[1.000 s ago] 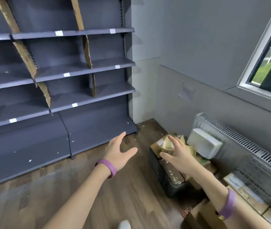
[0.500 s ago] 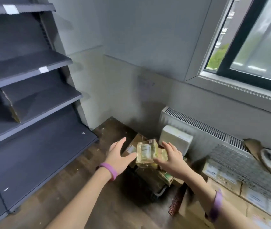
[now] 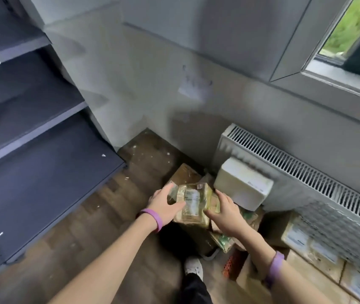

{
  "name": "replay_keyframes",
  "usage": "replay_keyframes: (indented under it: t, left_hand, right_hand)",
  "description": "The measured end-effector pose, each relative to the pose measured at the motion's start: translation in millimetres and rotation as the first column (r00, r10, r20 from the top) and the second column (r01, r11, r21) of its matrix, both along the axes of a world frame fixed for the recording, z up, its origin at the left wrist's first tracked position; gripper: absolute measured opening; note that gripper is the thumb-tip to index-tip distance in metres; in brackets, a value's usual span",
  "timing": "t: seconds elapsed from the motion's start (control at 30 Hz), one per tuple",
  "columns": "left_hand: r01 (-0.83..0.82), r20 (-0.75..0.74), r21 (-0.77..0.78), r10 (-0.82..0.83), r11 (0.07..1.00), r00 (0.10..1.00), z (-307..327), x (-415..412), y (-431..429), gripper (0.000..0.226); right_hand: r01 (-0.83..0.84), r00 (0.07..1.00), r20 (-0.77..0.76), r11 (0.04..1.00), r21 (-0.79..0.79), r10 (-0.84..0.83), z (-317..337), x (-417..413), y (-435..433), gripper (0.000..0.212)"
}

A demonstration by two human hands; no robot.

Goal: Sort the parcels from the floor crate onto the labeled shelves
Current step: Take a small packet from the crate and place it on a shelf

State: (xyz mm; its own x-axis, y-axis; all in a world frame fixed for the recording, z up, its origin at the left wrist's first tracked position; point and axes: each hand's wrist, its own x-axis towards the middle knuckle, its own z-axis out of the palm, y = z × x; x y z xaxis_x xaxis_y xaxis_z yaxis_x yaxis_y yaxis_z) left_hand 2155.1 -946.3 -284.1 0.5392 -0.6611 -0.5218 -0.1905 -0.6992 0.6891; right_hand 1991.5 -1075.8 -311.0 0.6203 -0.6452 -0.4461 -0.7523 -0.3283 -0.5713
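Parcel (image 3: 193, 202) was held between the grips. Left grip (image 3: 164, 208) pinched its left edge, thumb across the face. Right grip (image 3: 226, 213) curled round its right edge. Shelves (image 3: 31, 139) stood well left of both.

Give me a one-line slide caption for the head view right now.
Left hand and right hand hold a taped parcel over the floor crate, gray shelves at left.
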Motion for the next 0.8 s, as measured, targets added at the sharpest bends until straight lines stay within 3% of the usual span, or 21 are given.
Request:
replay_keyframes:
  t: [0.23, 0.5, 0.8]
  left_hand:
    - [-0.074, -0.112, 0.126, 0.088, 0.989, 0.99, -73, 35, -66, 0.074]
    - [-0.076, -0.256, 0.256, 0.143, 0.964, 0.956, -190, 57, -119, 0.065]
    - [-0.072, -0.357, 0.4, 0.227, 0.914, 0.906, -263, 56, -126, 0.083]
  right_hand:
    - [-0.057, 0.989, -0.129, 0.987, 0.148, 0.077, -64, 48, -60, 0.075]
    - [0.078, 0.972, -0.236, 0.952, 0.297, -0.006, -150, 74, -96, 0.077]
    - [0.157, 0.946, -0.325, 0.905, 0.395, -0.022, -206, 75, -93, 0.076]
